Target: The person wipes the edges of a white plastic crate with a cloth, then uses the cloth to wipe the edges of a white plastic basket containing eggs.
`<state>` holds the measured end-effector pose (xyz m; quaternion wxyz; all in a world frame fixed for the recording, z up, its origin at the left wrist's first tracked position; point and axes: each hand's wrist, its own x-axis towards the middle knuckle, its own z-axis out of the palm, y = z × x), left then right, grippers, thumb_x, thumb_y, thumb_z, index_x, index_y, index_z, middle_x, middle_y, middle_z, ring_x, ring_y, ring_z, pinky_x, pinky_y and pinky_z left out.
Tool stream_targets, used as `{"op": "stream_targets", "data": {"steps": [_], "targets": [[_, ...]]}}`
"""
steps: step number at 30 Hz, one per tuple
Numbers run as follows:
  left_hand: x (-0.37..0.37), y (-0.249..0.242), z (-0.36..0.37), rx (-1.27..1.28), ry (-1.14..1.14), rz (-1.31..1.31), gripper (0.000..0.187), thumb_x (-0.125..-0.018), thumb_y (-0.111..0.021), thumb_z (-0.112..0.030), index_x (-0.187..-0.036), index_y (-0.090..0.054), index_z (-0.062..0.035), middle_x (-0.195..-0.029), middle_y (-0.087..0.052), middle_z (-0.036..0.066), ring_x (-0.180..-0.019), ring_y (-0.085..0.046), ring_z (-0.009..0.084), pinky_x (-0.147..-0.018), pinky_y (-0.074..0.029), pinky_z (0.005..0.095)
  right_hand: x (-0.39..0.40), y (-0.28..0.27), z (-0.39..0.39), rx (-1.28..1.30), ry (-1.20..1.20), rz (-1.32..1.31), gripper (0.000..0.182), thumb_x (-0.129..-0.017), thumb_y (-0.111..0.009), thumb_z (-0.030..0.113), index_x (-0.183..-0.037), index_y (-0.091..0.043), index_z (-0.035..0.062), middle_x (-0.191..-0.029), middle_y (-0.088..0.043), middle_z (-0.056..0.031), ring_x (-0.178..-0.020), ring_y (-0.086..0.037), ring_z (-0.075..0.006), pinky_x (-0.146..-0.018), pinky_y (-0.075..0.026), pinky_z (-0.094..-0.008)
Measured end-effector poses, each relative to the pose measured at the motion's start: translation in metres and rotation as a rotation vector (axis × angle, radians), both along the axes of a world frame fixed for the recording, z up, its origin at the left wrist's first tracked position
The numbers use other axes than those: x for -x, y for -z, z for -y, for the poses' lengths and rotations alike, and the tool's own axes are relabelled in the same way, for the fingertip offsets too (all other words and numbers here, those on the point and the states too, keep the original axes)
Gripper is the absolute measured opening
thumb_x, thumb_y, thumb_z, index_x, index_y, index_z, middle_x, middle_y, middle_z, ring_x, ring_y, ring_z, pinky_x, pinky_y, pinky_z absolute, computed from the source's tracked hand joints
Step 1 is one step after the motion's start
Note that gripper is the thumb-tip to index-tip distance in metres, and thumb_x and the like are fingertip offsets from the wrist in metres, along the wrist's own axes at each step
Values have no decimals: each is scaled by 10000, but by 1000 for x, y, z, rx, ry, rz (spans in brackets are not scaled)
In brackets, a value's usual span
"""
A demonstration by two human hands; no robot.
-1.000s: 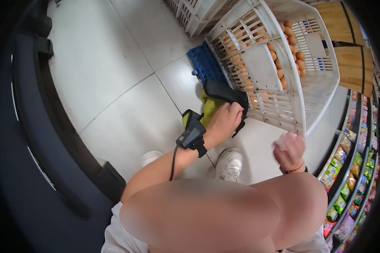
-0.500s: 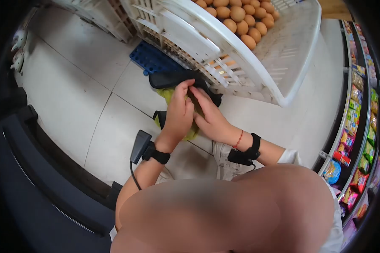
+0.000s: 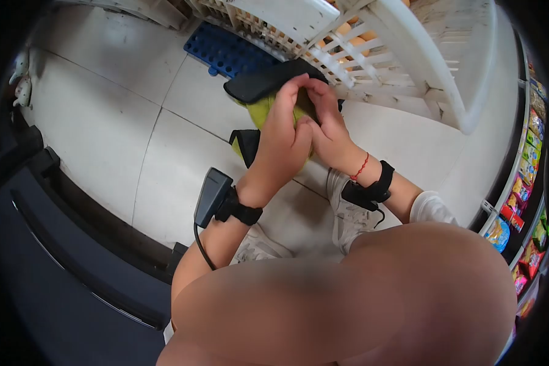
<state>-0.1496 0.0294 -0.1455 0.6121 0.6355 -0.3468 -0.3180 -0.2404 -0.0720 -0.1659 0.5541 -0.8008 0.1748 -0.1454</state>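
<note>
My left hand (image 3: 284,135) and my right hand (image 3: 330,127) meet in a cupped ring, their fingers stretched out and curved. Fingertips and thumbs come together at the middle, with no object visible between the palms. Under and behind them lies a crumpled lime-green and black fabric item (image 3: 261,114) on the tiled floor. Its black flap (image 3: 265,82) spreads out just beyond my fingertips, while my hands cover much of the green part. Both wrists wear black straps with small corded devices; a red string circles the right wrist.
A white slatted plastic crate (image 3: 396,58) with brown eggs (image 3: 364,36) stands beyond my hands. Against it on the floor lies a blue perforated plastic piece (image 3: 229,50). Snack shelves (image 3: 526,165) line the right, a dark cabinet (image 3: 73,274) the left. My shoes (image 3: 346,213) are below.
The view has shifted, so the hands and floor items sit further right and the crate shows less of its eggs. My hands have drawn together, thumbs and fingertips now meeting.
</note>
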Motion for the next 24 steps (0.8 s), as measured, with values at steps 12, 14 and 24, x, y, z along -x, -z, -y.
{"op": "stream_targets", "data": {"steps": [12,14,24], "targets": [[-1,3,3,37,-26,-106,546,-777,-377,71,-1321,-335,76,-1323,-448,212,-1293,-420,276,-1099,-273,337,1,15,-2,-82,61,50,429,-773,-462,-38,-1192,-379,-9,-1184,-444,-181,-1109,-498,-335,-999,-389,-373],[-3,10,5,-88,-21,-115,525,-779,-381,63,-1303,-350,78,-1278,-482,208,-1260,-453,269,-1077,-304,334,0,23,3,-141,37,-39,431,-750,-465,-39,-1174,-392,-14,-1162,-447,-180,-1104,-490,-332,-993,-387,-370],[0,16,2,-76,-50,-90,511,-780,-383,60,-1290,-359,73,-1248,-502,201,-1225,-480,255,-1059,-330,326,-3,13,3,-233,53,13,411,-740,-451,-42,-1149,-404,-25,-1145,-453,-188,-1093,-484,-317,-997,-381,-364]]}}
